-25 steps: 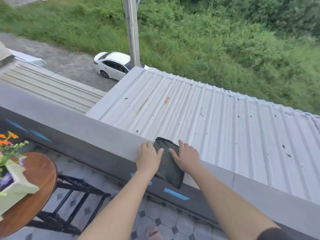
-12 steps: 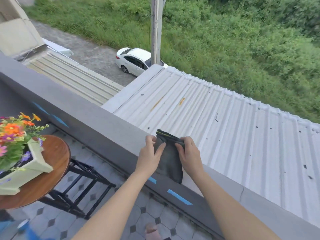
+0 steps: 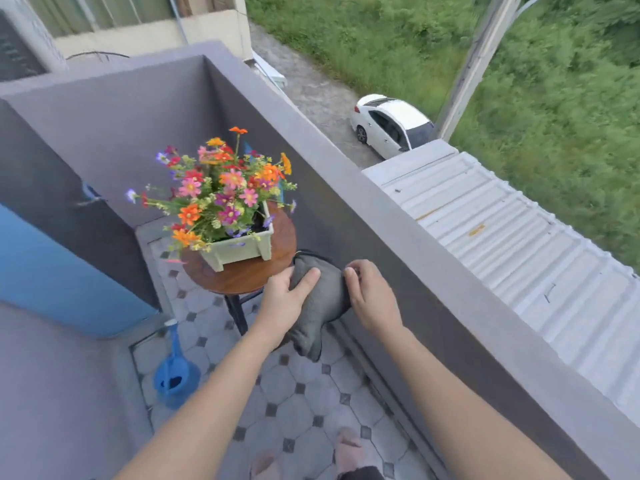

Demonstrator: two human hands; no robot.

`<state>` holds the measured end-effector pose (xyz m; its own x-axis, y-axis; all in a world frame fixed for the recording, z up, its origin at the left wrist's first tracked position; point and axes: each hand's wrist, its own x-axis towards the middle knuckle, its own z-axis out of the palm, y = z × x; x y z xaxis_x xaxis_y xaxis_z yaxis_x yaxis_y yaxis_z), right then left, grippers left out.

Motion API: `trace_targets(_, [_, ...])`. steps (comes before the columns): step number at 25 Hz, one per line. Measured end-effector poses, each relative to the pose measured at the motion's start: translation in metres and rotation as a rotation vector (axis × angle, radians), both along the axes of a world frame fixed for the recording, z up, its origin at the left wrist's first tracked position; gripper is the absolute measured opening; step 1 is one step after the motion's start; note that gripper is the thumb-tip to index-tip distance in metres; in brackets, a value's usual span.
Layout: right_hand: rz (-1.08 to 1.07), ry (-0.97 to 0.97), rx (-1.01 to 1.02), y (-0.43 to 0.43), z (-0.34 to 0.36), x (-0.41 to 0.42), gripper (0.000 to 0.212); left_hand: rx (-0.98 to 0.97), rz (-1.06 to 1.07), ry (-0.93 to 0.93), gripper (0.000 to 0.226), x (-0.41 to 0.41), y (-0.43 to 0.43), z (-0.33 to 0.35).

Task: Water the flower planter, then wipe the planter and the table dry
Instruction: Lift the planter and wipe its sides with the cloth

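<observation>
Both bare forearms extended forward, converging. Left hand [image 3: 285, 294] palm-down, thumb out to the right, fingers curled in a grip. Right hand [image 3: 372, 299] just beside it, fingertips [image 3: 350, 273] pinched together at its upper left. Feet visible at bottom edge.

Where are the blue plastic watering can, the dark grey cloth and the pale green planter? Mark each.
Blue plastic watering can [image 3: 176, 379]: head view, body.
Dark grey cloth [image 3: 320, 306]: head view, middle, between both hands.
Pale green planter [image 3: 239, 249]: head view, front wall.
</observation>
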<state>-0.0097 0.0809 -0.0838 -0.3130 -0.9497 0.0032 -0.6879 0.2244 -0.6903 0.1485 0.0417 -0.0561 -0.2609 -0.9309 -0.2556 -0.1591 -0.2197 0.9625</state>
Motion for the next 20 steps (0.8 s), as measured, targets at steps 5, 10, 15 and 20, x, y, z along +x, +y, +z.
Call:
trace_targets(5, [0.083,-0.065,0.043,-0.038,-0.047,0.094,0.031,0.106,0.248,-0.189,0.024,0.125,-0.017,-0.058])
trace_targets(10, [0.081,-0.118,0.034,-0.081,-0.099,0.129,0.044,0.071,0.403,-0.433,0.04,0.178,-0.062,-0.098])
trace_targets(15, [-0.03,-0.122,-0.072,-0.136,-0.134,0.132,0.059,-0.075,0.319,-0.563,0.041,0.174,-0.117,-0.13])
trace_targets(20, [0.007,-0.139,-0.169,-0.172,-0.168,0.127,0.068,-0.239,0.172,-0.615,0.069,0.164,-0.154,-0.166])
